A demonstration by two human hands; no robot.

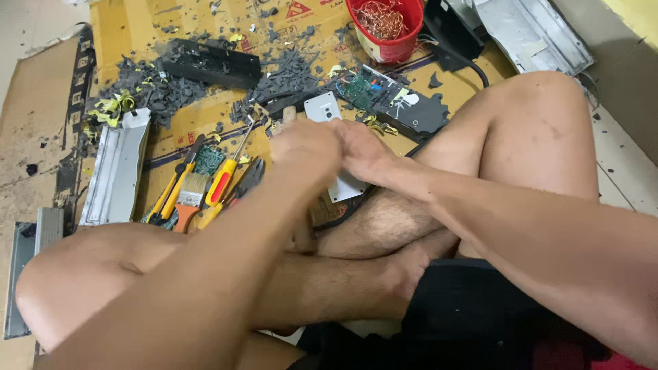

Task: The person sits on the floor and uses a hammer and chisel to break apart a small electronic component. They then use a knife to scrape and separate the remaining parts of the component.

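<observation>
White plate (329, 109) held between two hands.
Left hand (305, 144) and right hand (363, 147) both clench it, above the yellow screwdriver (223, 179).

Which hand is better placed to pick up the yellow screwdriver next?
Probably the left hand. The screwdriver lies on the cardboard on its side, just beyond it, among the tools. The right hand sits farther off, on the white plate, and would have to cross over.

Flattened cardboard (41, 123) over pale tiled floor (620, 178), yellow wall (634, 17) corner
</observation>
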